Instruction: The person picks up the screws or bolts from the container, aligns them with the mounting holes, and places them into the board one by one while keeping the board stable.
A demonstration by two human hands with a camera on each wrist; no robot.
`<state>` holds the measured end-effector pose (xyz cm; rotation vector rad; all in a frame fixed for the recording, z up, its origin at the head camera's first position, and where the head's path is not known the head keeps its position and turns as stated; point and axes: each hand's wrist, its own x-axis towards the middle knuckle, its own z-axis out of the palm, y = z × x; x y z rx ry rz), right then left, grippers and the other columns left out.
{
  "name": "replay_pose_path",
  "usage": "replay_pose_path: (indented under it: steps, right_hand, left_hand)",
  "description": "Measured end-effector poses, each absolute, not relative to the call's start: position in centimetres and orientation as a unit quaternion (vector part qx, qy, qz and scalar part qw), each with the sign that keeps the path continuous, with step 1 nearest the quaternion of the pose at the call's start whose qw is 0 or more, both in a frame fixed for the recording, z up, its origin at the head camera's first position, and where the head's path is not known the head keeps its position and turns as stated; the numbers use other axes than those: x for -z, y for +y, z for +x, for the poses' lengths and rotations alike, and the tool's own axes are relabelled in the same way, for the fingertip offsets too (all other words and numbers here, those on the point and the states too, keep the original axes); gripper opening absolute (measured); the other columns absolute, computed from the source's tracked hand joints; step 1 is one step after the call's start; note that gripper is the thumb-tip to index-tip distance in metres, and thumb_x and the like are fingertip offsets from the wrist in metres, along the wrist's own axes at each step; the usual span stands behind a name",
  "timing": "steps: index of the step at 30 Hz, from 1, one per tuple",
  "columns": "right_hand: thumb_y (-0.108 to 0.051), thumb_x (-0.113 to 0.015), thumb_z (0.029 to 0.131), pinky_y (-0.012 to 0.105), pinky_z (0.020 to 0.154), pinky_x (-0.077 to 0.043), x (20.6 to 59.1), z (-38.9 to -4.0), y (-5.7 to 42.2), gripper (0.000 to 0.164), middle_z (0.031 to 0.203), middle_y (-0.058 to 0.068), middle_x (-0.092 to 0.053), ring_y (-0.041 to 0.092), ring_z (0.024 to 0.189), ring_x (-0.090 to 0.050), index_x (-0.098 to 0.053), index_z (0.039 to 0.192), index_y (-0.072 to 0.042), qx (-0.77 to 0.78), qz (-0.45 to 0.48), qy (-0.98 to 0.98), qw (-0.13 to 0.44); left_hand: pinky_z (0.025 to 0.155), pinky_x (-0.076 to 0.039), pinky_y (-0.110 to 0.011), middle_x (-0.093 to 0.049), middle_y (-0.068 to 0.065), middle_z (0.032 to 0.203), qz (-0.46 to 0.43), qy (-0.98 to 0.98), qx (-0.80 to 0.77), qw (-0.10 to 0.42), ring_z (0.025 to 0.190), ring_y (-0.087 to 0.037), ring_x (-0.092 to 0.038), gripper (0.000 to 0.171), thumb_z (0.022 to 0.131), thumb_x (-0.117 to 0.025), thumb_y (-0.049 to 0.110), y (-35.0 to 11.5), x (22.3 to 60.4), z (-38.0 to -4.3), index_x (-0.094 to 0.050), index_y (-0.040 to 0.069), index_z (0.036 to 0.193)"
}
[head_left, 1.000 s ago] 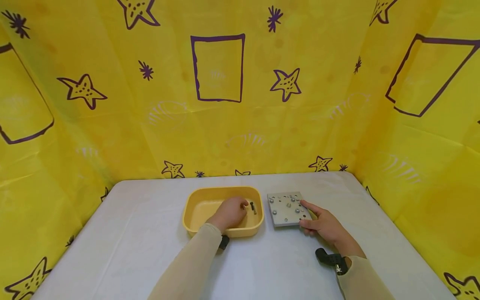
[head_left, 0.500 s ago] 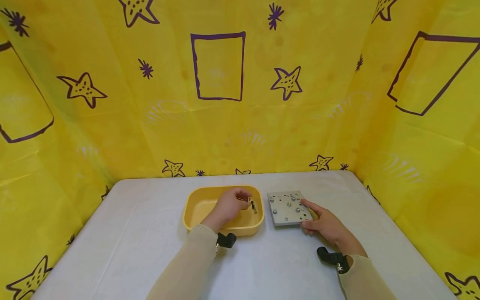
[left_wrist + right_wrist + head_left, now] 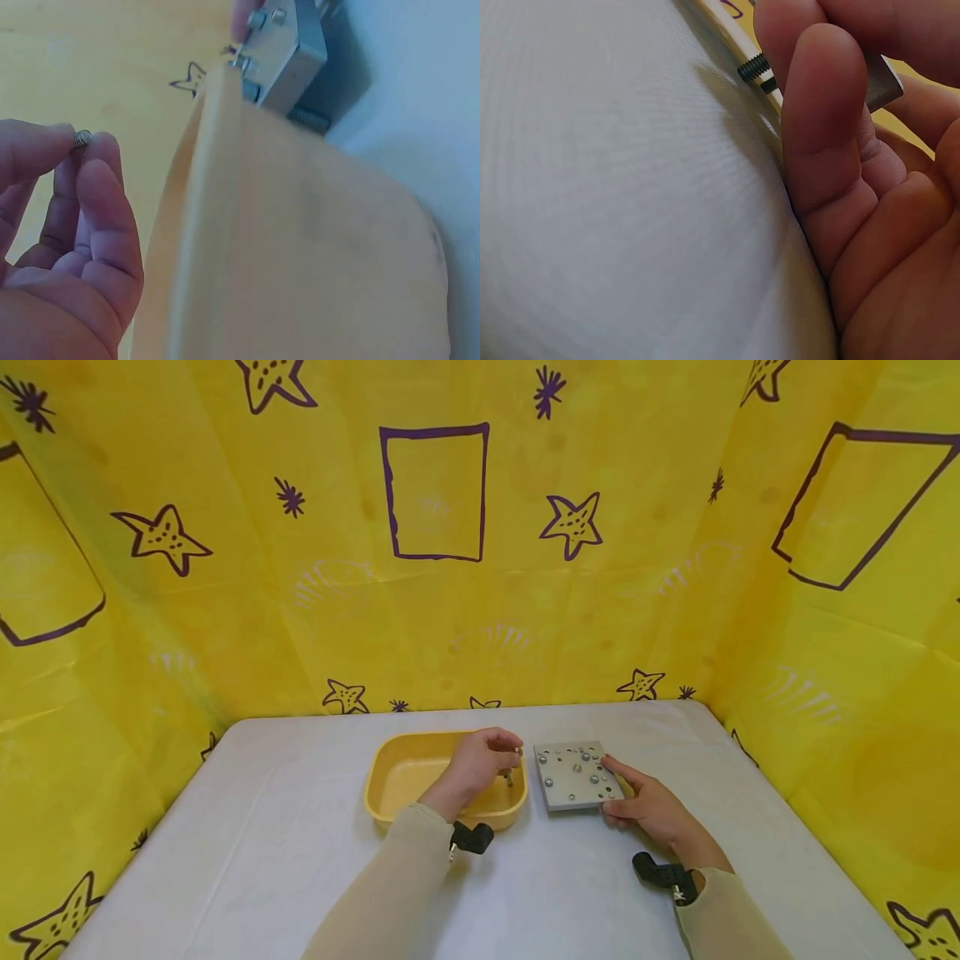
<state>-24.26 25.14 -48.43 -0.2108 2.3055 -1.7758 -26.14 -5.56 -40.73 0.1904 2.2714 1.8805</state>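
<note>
My left hand (image 3: 474, 766) is over the right part of a yellow plastic tray (image 3: 408, 775). Between thumb and fingertips it pinches a small metal screw (image 3: 82, 139), whose threads show in the left wrist view. To the right of the tray, a square silver metal plate (image 3: 562, 774) carries several bolts and open holes across its top. My right hand (image 3: 651, 810) grips the plate's right edge, thumb at the near corner and a finger further back. Under the plate a dark threaded bolt end (image 3: 754, 69) sticks out, seen in the right wrist view.
Inside the tray's right end lies a screw (image 3: 508, 779), partly covered by my left hand. A white cloth (image 3: 285, 827) covers the table. Yellow patterned sheets (image 3: 435, 635) stand behind it and on both sides. Each wrist bears a black camera mount (image 3: 471, 838).
My left hand has risen from the tray floor and moved right to the tray's right side, with the pinched screw. The right hand and the plate stay in place.
</note>
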Motion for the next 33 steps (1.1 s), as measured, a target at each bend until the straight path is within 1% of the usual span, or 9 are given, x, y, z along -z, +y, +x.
replay_pose_path:
  steps: [7, 11, 15, 16, 19, 21, 23, 28, 33]
  right_hand:
    - [-0.015, -0.080, 0.084, 0.032, 0.067, -0.054, 48.4, -24.4, 25.0, 0.085, 0.149, 0.015, -0.036, 0.029, 0.072, -0.064, -0.036, 0.156, -0.022, 0.599, -0.052, 0.791, 0.113]
    - [-0.017, -0.081, 0.084, 0.032, 0.067, -0.054, 48.4, -24.4, 25.0, 0.085, 0.144, 0.016, -0.041, 0.030, 0.073, -0.064, -0.037, 0.156, -0.024, 0.602, -0.044, 0.789, 0.115]
    - [-0.014, -0.079, 0.086, 0.033, 0.066, -0.054, 48.4, -24.3, 25.0, 0.084, 0.125, 0.022, -0.053, 0.030, 0.073, -0.063, -0.035, 0.156, -0.020, 0.611, -0.047, 0.782, 0.117]
    - [-0.013, -0.079, 0.086, 0.033, 0.065, -0.054, 48.3, -24.3, 25.0, 0.084, 0.118, 0.023, -0.056, 0.030, 0.072, -0.063, -0.034, 0.157, -0.019, 0.613, -0.050, 0.780, 0.117]
    - [-0.011, -0.078, 0.086, 0.033, 0.064, -0.054, 48.4, -24.2, 25.0, 0.084, 0.102, 0.022, -0.060, 0.029, 0.071, -0.062, -0.033, 0.157, -0.016, 0.621, -0.057, 0.772, 0.120]
    - [-0.011, -0.078, 0.087, 0.033, 0.064, -0.054, 48.4, -24.2, 25.0, 0.084, 0.097, 0.020, -0.061, 0.029, 0.070, -0.061, -0.032, 0.157, -0.015, 0.623, -0.065, 0.770, 0.121]
    - [-0.011, -0.077, 0.087, 0.032, 0.063, -0.054, 48.4, -24.2, 25.0, 0.084, 0.091, 0.019, -0.062, 0.028, 0.068, -0.061, -0.031, 0.157, -0.014, 0.623, -0.070, 0.769, 0.122]
    - [-0.012, -0.076, 0.088, 0.033, 0.063, -0.054, 48.5, -24.2, 25.0, 0.084, 0.078, 0.018, -0.065, 0.026, 0.065, -0.061, -0.030, 0.157, -0.013, 0.619, -0.078, 0.772, 0.123]
    - [-0.013, -0.077, 0.088, 0.033, 0.063, -0.055, 48.3, -24.2, 25.1, 0.083, 0.077, 0.017, -0.065, 0.026, 0.066, -0.062, -0.031, 0.157, -0.013, 0.610, -0.080, 0.779, 0.121]
  left_hand:
    - [0.080, -0.055, -0.032, -0.068, 0.000, 0.100, 0.099, 0.770, -0.621, 0.108, 0.095, -0.029, -0.064, 0.016, 0.091, -0.072, 0.005, -2.3, 40.3, -25.7, -0.073, 0.015, 0.103]
    - [0.074, -0.054, -0.031, -0.066, 0.005, 0.100, 0.102, 0.789, -0.596, 0.104, 0.085, -0.021, -0.062, 0.014, 0.090, -0.074, 0.007, -0.1, 40.1, -25.3, -0.075, 0.017, 0.100]
    - [0.065, -0.050, -0.029, -0.064, 0.009, 0.101, 0.106, 0.820, -0.554, 0.095, 0.075, -0.017, -0.059, 0.014, 0.089, -0.075, 0.009, 1.9, 40.4, -25.1, -0.076, 0.017, 0.101]
    - [0.067, -0.050, -0.028, -0.064, 0.009, 0.102, 0.111, 0.830, -0.540, 0.087, 0.077, -0.015, -0.059, 0.014, 0.088, -0.075, 0.010, 2.4, 40.5, -25.0, -0.076, 0.017, 0.101]
    - [0.065, -0.047, -0.026, -0.065, 0.010, 0.102, 0.127, 0.845, -0.515, 0.069, 0.079, -0.013, -0.057, 0.015, 0.088, -0.075, 0.009, 3.5, 41.1, -24.9, -0.076, 0.017, 0.101]
    - [0.065, -0.046, -0.024, -0.066, 0.010, 0.099, 0.138, 0.852, -0.502, 0.054, 0.081, -0.011, -0.056, 0.015, 0.088, -0.075, 0.007, 4.1, 41.5, -24.9, -0.076, 0.016, 0.099]
    - [0.062, -0.047, -0.023, -0.066, 0.011, 0.095, 0.142, 0.854, -0.498, 0.048, 0.078, -0.010, -0.057, 0.015, 0.088, -0.075, 0.006, 4.6, 41.9, -24.8, -0.076, 0.016, 0.099]
    - [0.067, -0.048, -0.022, -0.066, 0.012, 0.091, 0.149, 0.870, -0.469, 0.031, 0.078, -0.007, -0.057, 0.013, 0.088, -0.074, 0.006, 5.3, 42.6, -24.9, -0.076, 0.015, 0.096]
    - [0.068, -0.045, -0.022, -0.065, 0.013, 0.093, 0.155, 0.889, -0.431, 0.022, 0.083, -0.008, -0.053, 0.013, 0.087, -0.075, 0.007, 5.8, 43.0, -25.0, -0.075, 0.018, 0.092]
